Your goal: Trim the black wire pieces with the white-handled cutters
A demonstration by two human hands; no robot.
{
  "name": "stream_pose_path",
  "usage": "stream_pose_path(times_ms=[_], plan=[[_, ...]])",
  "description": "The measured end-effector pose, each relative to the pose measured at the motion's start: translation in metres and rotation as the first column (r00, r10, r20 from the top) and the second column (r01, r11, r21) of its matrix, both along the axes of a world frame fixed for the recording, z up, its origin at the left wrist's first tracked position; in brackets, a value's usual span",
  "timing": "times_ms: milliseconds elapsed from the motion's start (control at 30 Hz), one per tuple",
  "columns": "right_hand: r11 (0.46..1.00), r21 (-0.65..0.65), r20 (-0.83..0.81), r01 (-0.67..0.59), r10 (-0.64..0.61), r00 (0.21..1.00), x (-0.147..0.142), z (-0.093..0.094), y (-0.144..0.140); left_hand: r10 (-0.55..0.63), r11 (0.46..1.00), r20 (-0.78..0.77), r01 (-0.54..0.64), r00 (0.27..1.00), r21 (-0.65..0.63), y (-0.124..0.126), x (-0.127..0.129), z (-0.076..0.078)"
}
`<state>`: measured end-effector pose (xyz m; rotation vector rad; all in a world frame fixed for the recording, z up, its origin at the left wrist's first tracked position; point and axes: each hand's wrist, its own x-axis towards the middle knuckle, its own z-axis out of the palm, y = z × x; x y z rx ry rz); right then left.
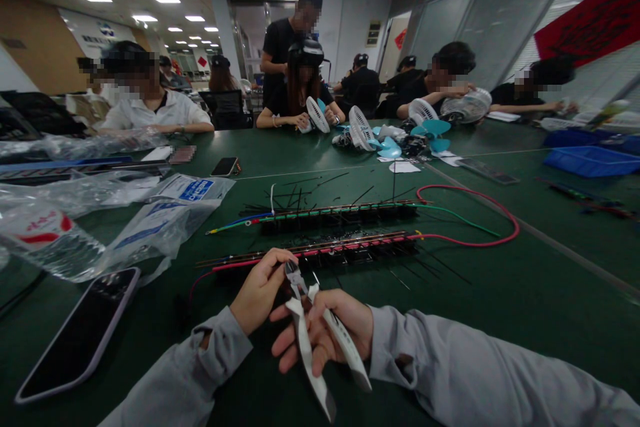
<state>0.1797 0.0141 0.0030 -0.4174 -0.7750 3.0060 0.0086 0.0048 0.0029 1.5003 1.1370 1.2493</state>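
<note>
Right hand: lying at bottom centre, right hand [327, 330] is gripping the white-handled cutters [313, 340], fingers wrapped around both handles.
Left hand: left hand [260, 290] is pinching closed at the cutter tip; what it is pinching is too small to tell.
Progress: two terminal strips [340, 233] are lying mid-frame with wires fitted; trimmed black tie ends [300, 197] are littering the mat, so cutting seems well along.
Containers: blue trays [593, 160] at right, contents unclear; plastic bags [155, 227] at left.
</note>
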Motion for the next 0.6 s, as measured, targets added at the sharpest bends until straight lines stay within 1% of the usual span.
stream_pose_path(times_ms=[267, 400, 500, 600], plan=[[0.998, 0.057, 0.029, 0.034, -0.036, 0.999, 0.000, -0.005, 0.001, -0.024, 1.000, -0.020, 0.024, 1.000, 0.015, 0.001, -0.001, -0.001], [0.995, 0.083, 0.058, 0.055, -0.060, 0.996, 0.000, -0.003, 0.001, -0.029, 1.000, -0.004, 0.029, 1.000, -0.010, 0.000, -0.001, -0.001], [0.996, 0.070, 0.068, 0.052, -0.056, 0.996, 0.000, 0.002, 0.002, -0.031, 0.999, 0.012, 0.031, 0.999, -0.016, 0.000, 0.000, -0.001], [0.999, 0.028, 0.064, 0.015, -0.017, 0.998, 0.001, 0.007, 0.002, -0.039, 0.999, 0.027, 0.039, 0.999, -0.017, -0.001, 0.000, -0.001]])
